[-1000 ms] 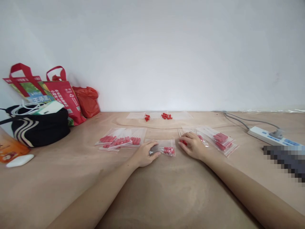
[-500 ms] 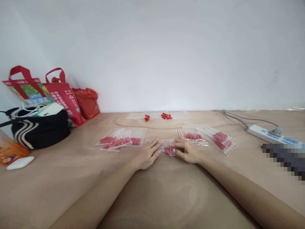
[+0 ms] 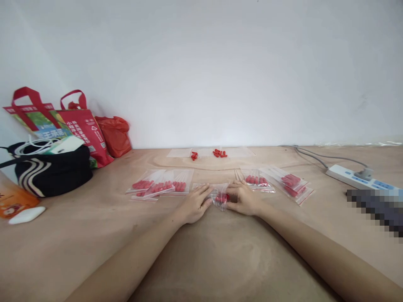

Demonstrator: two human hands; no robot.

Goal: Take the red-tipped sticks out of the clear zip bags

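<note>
head view, and the left hand (image 3: 195, 205) and right hand (image 3: 246, 200) both grasp a crumpled clear bag (image 3: 219, 204) of red pieces (image 3: 224, 196) on the surface (image 3: 201, 256), filled bags (image 3: 179, 185) already lying either side, loose red ones (image 3: 217, 152) left behind.

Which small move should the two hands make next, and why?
Perhaps ease the right hand slightly away from the left hand, so the clear bag flattens: it looks crumpled between them, its red pieces bunched, whereas the bag beyond the right hand lies flatter.
</note>
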